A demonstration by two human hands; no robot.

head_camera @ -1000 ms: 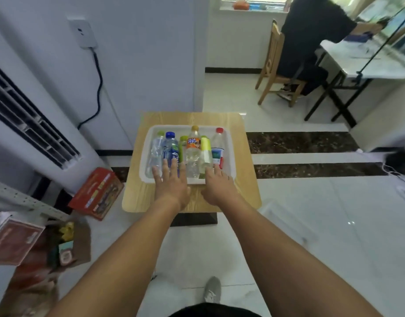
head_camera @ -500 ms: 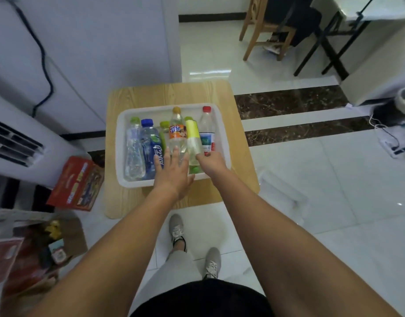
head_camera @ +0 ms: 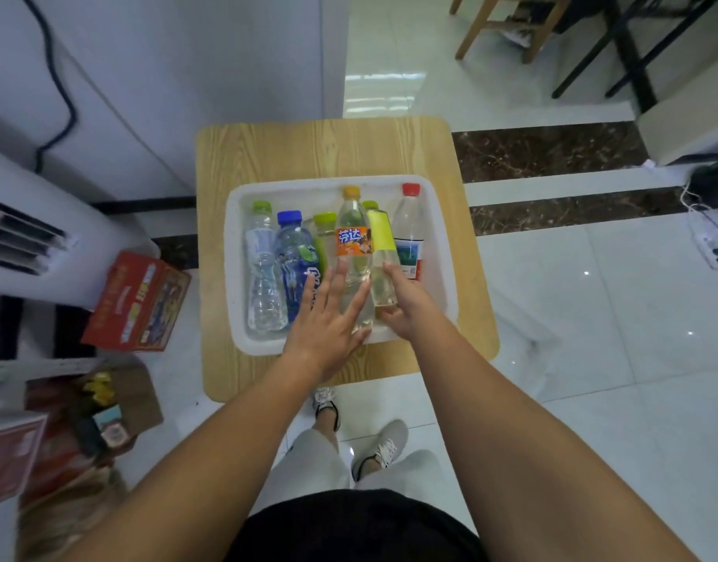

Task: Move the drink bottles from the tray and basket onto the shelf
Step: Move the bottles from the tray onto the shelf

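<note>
You had the tray (head_camera: 233, 257) on the small wooden table (head_camera: 308, 152), set toward the table's 6 o'clock edge. The bottles lay side by side in it, their caps pointing to 12 o'clock. From 9 o'clock across to 3 o'clock they ran: clear bottle (head_camera: 262, 269), blue-capped bottle (head_camera: 292, 253), green bottle (head_camera: 323, 233), orange-label bottle (head_camera: 352, 241), yellow-label bottle (head_camera: 379, 237) and red-capped bottle (head_camera: 408, 225).

Your left hand (head_camera: 329, 318) lay flat over the lower half of the orange-label bottle. Its fingers were straight and spread, the outer ones reaching over the foot of the blue-capped bottle, and it gripped nothing.

Your right hand (head_camera: 406, 306), just at 3 o'clock of the left, had its thumb and fingers curled round the bottom half of the yellow-label bottle, thumb on top. That bottle was in the tray, pressed against the orange-label bottle at its 9 o'clock. Whether it had lifted off the tray floor could not be told.

A red box (head_camera: 142, 302) lay on the floor at the table's 9 o'clock.
</note>
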